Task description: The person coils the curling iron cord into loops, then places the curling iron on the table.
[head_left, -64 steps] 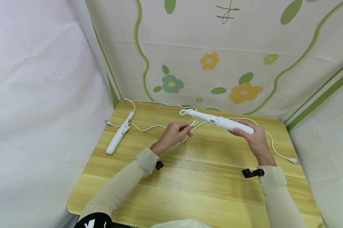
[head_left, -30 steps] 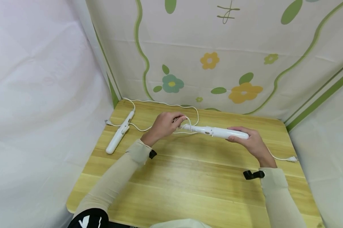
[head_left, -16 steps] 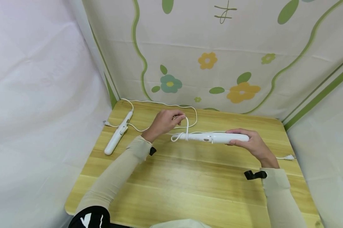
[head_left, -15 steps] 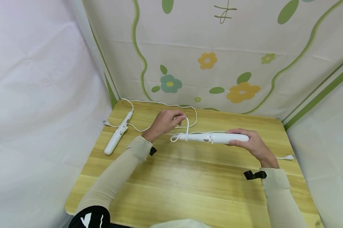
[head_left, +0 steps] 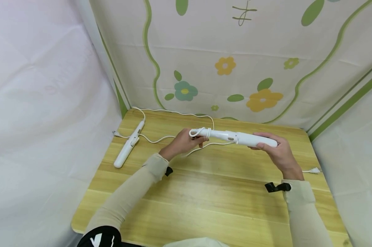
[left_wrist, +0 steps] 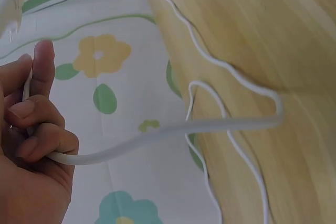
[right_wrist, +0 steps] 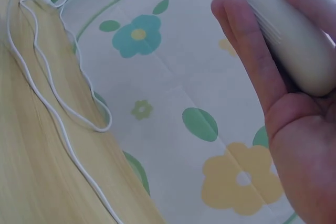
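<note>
My right hand [head_left: 279,152] grips a white hair straightener [head_left: 249,139] by its wide, rounded end, held above the table. In the right wrist view the straightener [right_wrist: 294,45] lies between thumb and fingers. Its narrow tail points left, with turns of white cord [head_left: 209,132] wound round it and a loop at the tip. My left hand [head_left: 183,143] is just below and behind that tail, its fingers partly hidden. In the left wrist view, the curled fingers [left_wrist: 47,140] hold the cord [left_wrist: 157,134], which runs on toward the table.
A second white straightener [head_left: 125,148] lies on the left of the wooden table [head_left: 204,206], with its cord [head_left: 179,113] along the back edge and its plug [head_left: 116,133] beside it. Another plug [head_left: 313,170] lies at the right edge. A flowered curtain [head_left: 198,41] hangs behind.
My left hand moved up behind the straightener's tail, carrying the cord over, then came back down below it. The straightener dipped, then rose again in my right hand.
</note>
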`<state>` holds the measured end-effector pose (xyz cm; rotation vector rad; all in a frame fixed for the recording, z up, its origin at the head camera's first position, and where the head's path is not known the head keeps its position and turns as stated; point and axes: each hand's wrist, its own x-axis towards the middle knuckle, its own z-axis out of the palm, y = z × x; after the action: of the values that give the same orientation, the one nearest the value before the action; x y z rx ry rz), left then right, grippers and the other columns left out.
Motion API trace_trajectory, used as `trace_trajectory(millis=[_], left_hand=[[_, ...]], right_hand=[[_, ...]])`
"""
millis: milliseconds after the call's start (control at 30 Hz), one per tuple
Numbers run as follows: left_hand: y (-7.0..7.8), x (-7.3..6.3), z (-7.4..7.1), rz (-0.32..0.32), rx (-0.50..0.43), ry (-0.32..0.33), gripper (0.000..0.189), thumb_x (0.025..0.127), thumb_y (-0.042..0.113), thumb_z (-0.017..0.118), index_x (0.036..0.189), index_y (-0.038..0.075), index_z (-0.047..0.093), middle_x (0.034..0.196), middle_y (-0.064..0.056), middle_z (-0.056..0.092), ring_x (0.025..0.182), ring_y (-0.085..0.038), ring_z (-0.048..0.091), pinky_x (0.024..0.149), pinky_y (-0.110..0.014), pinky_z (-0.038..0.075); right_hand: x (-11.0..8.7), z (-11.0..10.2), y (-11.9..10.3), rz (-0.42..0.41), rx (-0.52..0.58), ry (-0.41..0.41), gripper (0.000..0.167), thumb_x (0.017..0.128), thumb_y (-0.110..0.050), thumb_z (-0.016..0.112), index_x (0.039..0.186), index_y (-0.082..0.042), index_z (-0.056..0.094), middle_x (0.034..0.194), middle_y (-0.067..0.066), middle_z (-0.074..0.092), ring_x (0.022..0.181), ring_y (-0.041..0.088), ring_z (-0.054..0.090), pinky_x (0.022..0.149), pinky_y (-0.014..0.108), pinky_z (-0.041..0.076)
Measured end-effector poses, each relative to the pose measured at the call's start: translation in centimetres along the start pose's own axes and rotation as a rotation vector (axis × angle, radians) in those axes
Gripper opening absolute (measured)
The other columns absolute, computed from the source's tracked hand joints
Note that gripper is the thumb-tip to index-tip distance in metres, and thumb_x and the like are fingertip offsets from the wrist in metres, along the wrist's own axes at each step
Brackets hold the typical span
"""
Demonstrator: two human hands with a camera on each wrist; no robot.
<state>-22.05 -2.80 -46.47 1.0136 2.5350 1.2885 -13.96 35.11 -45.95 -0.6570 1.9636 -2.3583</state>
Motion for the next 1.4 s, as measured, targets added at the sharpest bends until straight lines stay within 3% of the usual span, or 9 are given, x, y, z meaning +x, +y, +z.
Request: trace_trajectory(millis=[200, 433, 600, 767, 933, 1200, 1400], left_hand=[[0.1, -0.3, 1.2, 0.049, 0.012, 0.030, 0.025, 0.110, 0.030, 0.068, 0.109, 0.014, 0.087, 0.078, 0.001, 0.080, 0.050, -0.002, 0.039, 0.053, -0.021, 0.033], [0.4, -0.8, 1.5, -0.028, 0.025, -0.003, 0.028, 0.113, 0.037, 0.063, 0.110, 0.019, 0.084, 0.078, 0.007, 0.077, 0.052, -0.005, 0.036, 0.053, -0.022, 0.031], [0.5, -1.0, 1.6, -0.026, 0.051, -0.001, 0.028, 0.113, 0.036, 0.062, 0.103, 0.020, 0.083, 0.077, 0.010, 0.075, 0.052, -0.005, 0.036, 0.054, -0.022, 0.030], [0.6, -1.1, 1.7, -0.015, 0.034, 0.008, 0.030, 0.114, 0.032, 0.061, 0.093, 0.019, 0.077, 0.075, 0.008, 0.073, 0.051, -0.004, 0.035, 0.053, -0.022, 0.030], [0.6, -1.2, 1.8, -0.018, 0.005, 0.021, 0.029, 0.116, 0.030, 0.057, 0.100, 0.017, 0.076, 0.075, 0.008, 0.070, 0.052, -0.004, 0.036, 0.053, -0.021, 0.031], [0.9, -1.3, 1.9, -0.022, -0.001, 0.026, 0.028, 0.117, 0.026, 0.054, 0.107, 0.013, 0.077, 0.077, 0.004, 0.071, 0.051, -0.002, 0.040, 0.051, -0.020, 0.033], [1.1, -1.4, 1.1, -0.004, 0.090, 0.031, 0.027, 0.116, 0.027, 0.057, 0.111, 0.014, 0.079, 0.080, 0.002, 0.076, 0.051, -0.003, 0.041, 0.053, -0.021, 0.033]], right_hand=[[0.3, 0.3, 0.4, 0.008, -0.004, 0.078, 0.035, 0.102, 0.022, 0.057, 0.136, 0.019, 0.064, 0.134, 0.014, 0.068, 0.110, 0.023, 0.077, 0.093, 0.036, 0.063], [0.7, 0.6, 0.8, 0.054, -0.094, 0.143, 0.037, 0.102, 0.015, 0.065, 0.138, 0.016, 0.065, 0.134, 0.012, 0.069, 0.100, 0.022, 0.082, 0.091, 0.034, 0.064], [0.7, 0.7, 0.8, 0.072, -0.121, 0.138, 0.038, 0.101, 0.014, 0.067, 0.138, 0.019, 0.063, 0.134, 0.008, 0.070, 0.101, 0.021, 0.081, 0.091, 0.033, 0.064], [0.6, 0.8, 0.9, 0.106, -0.148, 0.157, 0.039, 0.101, 0.011, 0.069, 0.139, 0.019, 0.062, 0.134, 0.008, 0.069, 0.101, 0.020, 0.081, 0.091, 0.033, 0.064], [0.7, 0.6, 1.1, 0.142, -0.171, 0.247, 0.040, 0.101, 0.005, 0.073, 0.139, 0.012, 0.067, 0.133, 0.009, 0.070, 0.100, 0.019, 0.082, 0.092, 0.031, 0.063], [0.6, 0.1, 1.3, 0.181, -0.158, 0.326, 0.046, 0.101, -0.001, 0.075, 0.142, 0.016, 0.062, 0.132, 0.011, 0.067, 0.099, 0.016, 0.081, 0.091, 0.029, 0.063], [0.2, -0.5, 1.6, 0.220, -0.163, 0.336, 0.042, 0.099, -0.001, 0.078, 0.139, 0.010, 0.068, 0.133, 0.010, 0.069, 0.099, 0.017, 0.081, 0.090, 0.030, 0.063]])
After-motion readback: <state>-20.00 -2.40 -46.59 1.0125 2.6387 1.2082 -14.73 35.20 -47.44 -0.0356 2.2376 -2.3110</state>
